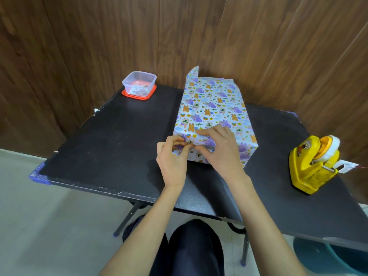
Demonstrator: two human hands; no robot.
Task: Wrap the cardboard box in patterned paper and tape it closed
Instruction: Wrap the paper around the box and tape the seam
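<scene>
The box (215, 110), covered in white patterned paper with purple and orange animals, lies lengthwise on the black table (111, 140). A loose paper flap (192, 73) sticks up at its far left corner. At the near end, my left hand (172, 156) pinches a fold of paper at the near left corner. My right hand (217, 150) lies over the near end, its index finger along the top edge and its thumb pinching the same fold from the right.
A yellow tape dispenser (312, 166) stands at the right of the table, a tape end sticking out to the right. A clear plastic tub (139, 84) on a red lid sits at the far left corner. A wooden wall stands close behind.
</scene>
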